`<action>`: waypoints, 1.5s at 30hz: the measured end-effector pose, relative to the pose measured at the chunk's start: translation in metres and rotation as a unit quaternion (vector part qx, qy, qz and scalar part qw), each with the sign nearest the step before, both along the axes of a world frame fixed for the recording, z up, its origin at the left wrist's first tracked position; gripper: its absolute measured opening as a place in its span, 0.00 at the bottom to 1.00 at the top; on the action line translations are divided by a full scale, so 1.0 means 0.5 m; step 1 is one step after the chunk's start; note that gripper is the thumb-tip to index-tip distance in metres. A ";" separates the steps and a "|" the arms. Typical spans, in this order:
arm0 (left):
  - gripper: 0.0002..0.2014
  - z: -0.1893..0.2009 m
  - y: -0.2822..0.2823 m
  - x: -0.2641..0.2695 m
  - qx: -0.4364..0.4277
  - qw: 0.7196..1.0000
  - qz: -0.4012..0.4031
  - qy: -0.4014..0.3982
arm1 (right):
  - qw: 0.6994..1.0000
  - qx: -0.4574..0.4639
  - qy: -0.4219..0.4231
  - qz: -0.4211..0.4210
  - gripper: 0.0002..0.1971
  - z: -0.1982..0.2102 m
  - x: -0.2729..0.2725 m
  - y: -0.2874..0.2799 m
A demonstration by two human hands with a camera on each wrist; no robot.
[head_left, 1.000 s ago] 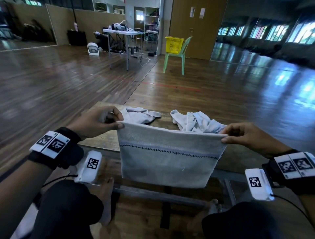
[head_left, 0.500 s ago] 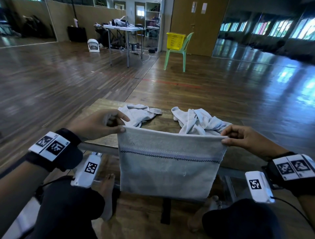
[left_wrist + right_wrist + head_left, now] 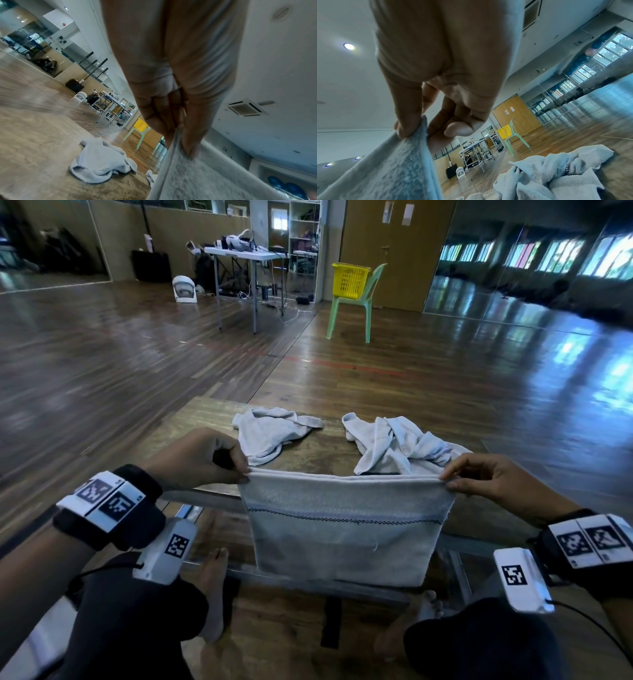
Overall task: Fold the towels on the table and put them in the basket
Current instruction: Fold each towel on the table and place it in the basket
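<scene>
I hold a grey-white towel [image 3: 342, 529] with a dark stitched stripe, doubled over and stretched taut above the near edge of the wooden table [image 3: 205, 419]. My left hand [image 3: 245, 474] pinches its upper left corner and my right hand [image 3: 445, 478] pinches its upper right corner. In the left wrist view, thumb and fingers [image 3: 192, 138] clamp the towel's [image 3: 192, 180] folded edge. The right wrist view shows the thumb [image 3: 407, 124] pressed on the cloth [image 3: 393, 169]. Two crumpled towels lie behind: one left [image 3: 270, 433], one right [image 3: 397, 446]. A yellow basket [image 3: 350, 279] sits on a far green chair [image 3: 359, 306].
My bare feet and dark-clad knees are under the table's metal frame [image 3: 308, 580]. Open wooden floor lies between the table and the chair. A white folding table [image 3: 246, 254] with gear and a small white fan [image 3: 185, 289] stand at the back left.
The view has shifted a little, showing more of the table and the crumpled towels. Both hands keep the same pinch and the towel stays taut between them.
</scene>
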State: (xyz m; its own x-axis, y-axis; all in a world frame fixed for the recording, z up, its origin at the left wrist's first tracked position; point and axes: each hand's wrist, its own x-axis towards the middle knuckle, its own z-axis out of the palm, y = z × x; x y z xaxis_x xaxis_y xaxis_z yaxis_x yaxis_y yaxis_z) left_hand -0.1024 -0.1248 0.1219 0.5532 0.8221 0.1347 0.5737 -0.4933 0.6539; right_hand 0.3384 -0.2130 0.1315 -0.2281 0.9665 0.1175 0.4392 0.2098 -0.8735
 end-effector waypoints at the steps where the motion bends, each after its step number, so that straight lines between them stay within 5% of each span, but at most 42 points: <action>1: 0.07 0.003 -0.001 0.003 0.000 1.000 -0.003 0.006 | 1.000 0.002 -0.011 -0.002 0.07 -0.002 0.000 0.002; 7: 0.06 0.005 0.001 0.005 0.014 0.999 0.022 0.021 | 0.999 -0.023 -0.034 -0.016 0.07 -0.005 -0.001 -0.001; 12: 0.07 -0.003 0.006 -0.012 0.002 1.000 0.016 -0.010 | 0.999 -0.028 -0.045 0.004 0.29 0.001 -0.001 -0.008; 17: 0.05 -0.003 0.000 -0.010 -0.018 0.999 -0.001 -0.047 | 0.999 -0.011 -0.022 -0.024 0.07 0.008 -0.005 -0.009; 22: 0.28 -0.006 0.006 -0.010 -0.054 0.991 -0.021 -0.121 | 0.999 -0.015 -0.045 -0.025 0.11 0.004 -0.004 -0.011; 25: 0.32 -0.009 0.012 -0.010 -0.064 0.988 -0.033 -0.137 | 0.998 -0.004 -0.046 -0.034 0.09 0.004 -0.004 -0.011; 27: 0.32 -0.011 0.015 -0.012 -0.058 0.989 -0.040 -0.128 | 0.997 0.003 -0.064 -0.031 0.19 0.002 -0.001 -0.010; 30: 0.31 -0.012 0.012 -0.016 -0.058 0.993 -0.049 -0.094 | 0.998 -0.003 -0.053 -0.045 0.08 0.003 -0.004 -0.014; 33: 0.29 -0.008 0.002 -0.020 -0.018 0.998 -0.062 -0.025 | 0.999 -0.018 -0.035 -0.020 0.19 -0.001 0.005 -0.022; 35: 0.27 -0.007 0.002 -0.022 0.010 0.998 -0.062 0.018 | 0.998 -0.020 -0.055 -0.021 0.15 0.001 0.005 -0.024; 37: 0.24 -0.008 0.010 -0.022 -0.001 0.998 -0.066 0.019 | 0.996 -0.013 -0.075 -0.035 0.08 -0.002 0.007 -0.012; 45: 0.13 -0.009 0.149 0.029 0.084 0.994 0.058 -0.049 | 0.963 0.062 -0.239 -0.108 0.13 0.026 -0.001 0.129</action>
